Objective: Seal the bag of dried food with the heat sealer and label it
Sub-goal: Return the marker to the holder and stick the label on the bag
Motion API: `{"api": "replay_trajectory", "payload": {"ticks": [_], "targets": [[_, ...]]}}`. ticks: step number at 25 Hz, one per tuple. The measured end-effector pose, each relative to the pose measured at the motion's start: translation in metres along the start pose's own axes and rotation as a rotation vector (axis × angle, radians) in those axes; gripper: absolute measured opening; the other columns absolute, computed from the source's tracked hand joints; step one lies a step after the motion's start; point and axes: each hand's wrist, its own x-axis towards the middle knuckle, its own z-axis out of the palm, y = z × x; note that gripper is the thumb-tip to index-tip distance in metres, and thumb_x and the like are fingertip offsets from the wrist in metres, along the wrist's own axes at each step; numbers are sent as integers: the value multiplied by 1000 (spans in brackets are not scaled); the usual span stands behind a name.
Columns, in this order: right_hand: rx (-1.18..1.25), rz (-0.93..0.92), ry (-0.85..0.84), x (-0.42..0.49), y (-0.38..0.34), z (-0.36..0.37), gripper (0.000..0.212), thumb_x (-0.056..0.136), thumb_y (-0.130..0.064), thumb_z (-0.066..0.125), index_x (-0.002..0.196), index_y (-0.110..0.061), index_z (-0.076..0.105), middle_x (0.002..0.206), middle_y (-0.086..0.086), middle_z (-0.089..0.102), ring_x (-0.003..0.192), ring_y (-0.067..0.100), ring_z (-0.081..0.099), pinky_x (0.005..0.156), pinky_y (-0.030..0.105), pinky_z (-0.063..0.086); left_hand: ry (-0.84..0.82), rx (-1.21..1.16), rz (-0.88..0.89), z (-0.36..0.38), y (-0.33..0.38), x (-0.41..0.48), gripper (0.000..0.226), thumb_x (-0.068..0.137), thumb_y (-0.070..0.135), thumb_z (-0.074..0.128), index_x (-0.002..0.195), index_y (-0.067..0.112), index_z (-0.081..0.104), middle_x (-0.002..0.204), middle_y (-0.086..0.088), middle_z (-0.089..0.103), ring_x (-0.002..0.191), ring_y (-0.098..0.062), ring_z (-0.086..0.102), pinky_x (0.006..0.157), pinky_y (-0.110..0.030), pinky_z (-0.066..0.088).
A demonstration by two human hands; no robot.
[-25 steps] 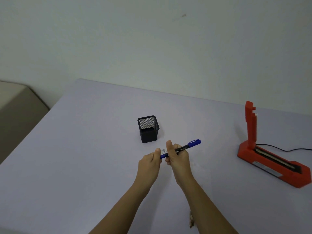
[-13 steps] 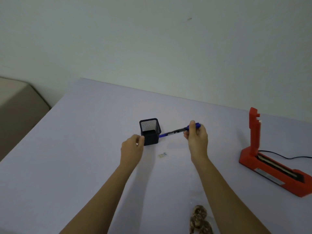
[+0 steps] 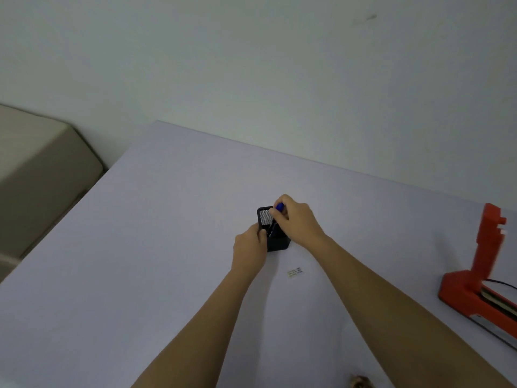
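A black mesh pen holder [image 3: 275,242] stands in the middle of the pale table [image 3: 140,261]. My left hand [image 3: 249,249] grips its left side. My right hand [image 3: 295,221] holds a blue marker [image 3: 277,217] upright, its lower end inside the holder. A small white label [image 3: 295,272] lies flat on the table just in front of the holder. The red heat sealer [image 3: 481,281] sits at the right with its arm raised. A bit of the bag of dried food [image 3: 361,382] shows at the bottom edge.
A black cord [image 3: 500,282] runs from the sealer to the right. A beige cabinet [image 3: 36,175] stands beyond the table's left edge. A plain wall rises behind the table.
My right hand has carried the marker from in front of the holder up and into it. My left hand has moved to the holder and gripped it. The label now lies on the table.
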Motion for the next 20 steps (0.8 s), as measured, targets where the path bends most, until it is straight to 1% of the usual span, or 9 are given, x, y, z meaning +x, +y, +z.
{"api": "replay_trajectory", "payload": {"ticks": [4,6,10,11,13,15,16,18,20], "targets": [[-91,1,46,6,7,13,19,92,-31,52,95,-11,53,87,9,64,77,23,60,64,31,48,-21,-30,31,-3,-3,4,27,99,15,38,110,5,61,95,-14,67,73,-18,54,59,-22,38],[-182,-39,116,9,8,15,21,91,-31,53,97,-11,55,93,8,60,86,23,57,66,27,43,-27,-37,36,-5,-5,6,29,99,15,39,116,6,60,100,-13,68,77,-16,54,65,-22,39],[-335,-34,152,13,12,4,45,87,-40,57,123,-12,51,117,9,50,108,25,48,80,35,47,-25,-68,38,-6,-3,4,30,98,17,41,120,7,59,107,-10,68,83,-14,56,69,-17,39],[-294,-19,186,12,15,-1,47,87,-42,56,124,-13,51,119,9,49,109,24,47,81,36,47,3,-81,43,-7,-2,2,30,98,18,43,120,7,59,107,-7,67,85,-13,57,70,-15,38],[-99,48,312,7,24,-13,41,90,-41,53,120,-14,54,117,9,50,105,20,50,80,31,46,162,-157,30,-9,-9,-6,27,96,19,48,117,9,62,102,1,65,89,-11,58,73,-12,39],[40,124,439,-5,43,-25,30,92,-34,50,112,-13,58,110,10,54,91,15,52,75,26,43,344,-217,28,-8,-23,-19,18,93,15,53,104,9,67,94,2,65,82,-10,57,68,-3,37],[44,151,463,-14,57,-28,25,93,-29,50,108,-11,60,105,11,56,86,14,52,73,26,44,367,-209,37,-2,-31,-27,14,91,12,56,98,8,68,89,1,65,78,-11,57,66,-1,38],[1,168,408,-38,86,-20,19,92,-21,51,104,-10,61,100,11,57,81,15,52,74,33,49,278,-136,126,18,-47,-40,12,89,9,59,92,6,69,84,-2,66,74,-14,59,67,-3,41],[-40,152,248,-63,108,-2,19,91,-16,52,107,-12,61,101,9,56,84,14,52,79,32,50,141,4,331,43,-57,-47,20,88,16,57,91,4,72,84,-7,70,74,-21,63,69,-20,52]]}}
